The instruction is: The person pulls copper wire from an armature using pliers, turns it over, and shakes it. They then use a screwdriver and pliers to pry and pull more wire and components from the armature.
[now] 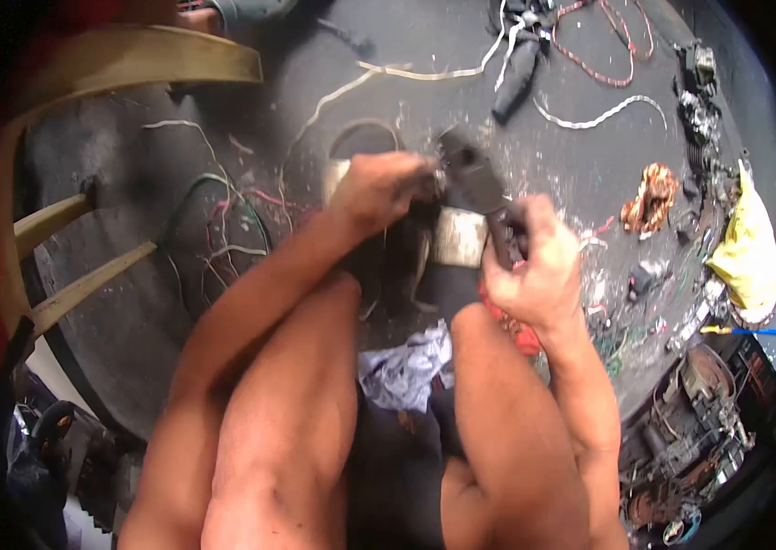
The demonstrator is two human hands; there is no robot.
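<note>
Out in front of the knees, my left hand [379,191] is closed round a small dark piece that is blurred and hard to make out. My right hand [539,266] has its fingers wrapped round the grip of a dark tool [475,174], whose wide head points up and left, close to the left hand's fingers. Below the tool head lies a dark cylindrical object with a pale band [458,236]. A ring-shaped dark thing [362,137] is partly hidden behind the left hand.
Loose wires [342,92] lie on the dark floor. A copper-coloured bundle [650,197], a yellow bag [748,252] and greasy machine parts [695,403] are at the right. A wooden chair frame [131,57] stands at the left. A pale cloth [406,368] lies between the knees.
</note>
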